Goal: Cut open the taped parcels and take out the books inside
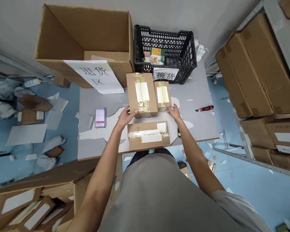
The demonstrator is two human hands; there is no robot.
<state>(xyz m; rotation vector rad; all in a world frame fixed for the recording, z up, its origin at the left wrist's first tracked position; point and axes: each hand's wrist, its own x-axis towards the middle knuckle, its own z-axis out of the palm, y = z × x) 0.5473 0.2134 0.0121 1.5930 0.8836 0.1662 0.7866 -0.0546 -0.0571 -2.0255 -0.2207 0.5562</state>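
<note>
My left hand is at the near left corner of a large taped cardboard box, fingers apart, thumb along its front edge. At the near right corner of a smaller taped cardboard box is my right hand, its fingers also spread. These two boxes stand side by side, with white labels and yellowish tape on top. Nearer to me lies a long, flat cardboard box, taped and labelled, touched by neither hand. Whether my fingertips press on the boxes is hard to tell.
Behind stand a large open carton with a paper sign and a black plastic crate holding small colourful packs. A red-black utility knife lies right on the table; a blurred-out phone-like item lies left. Shelved cartons flank the right.
</note>
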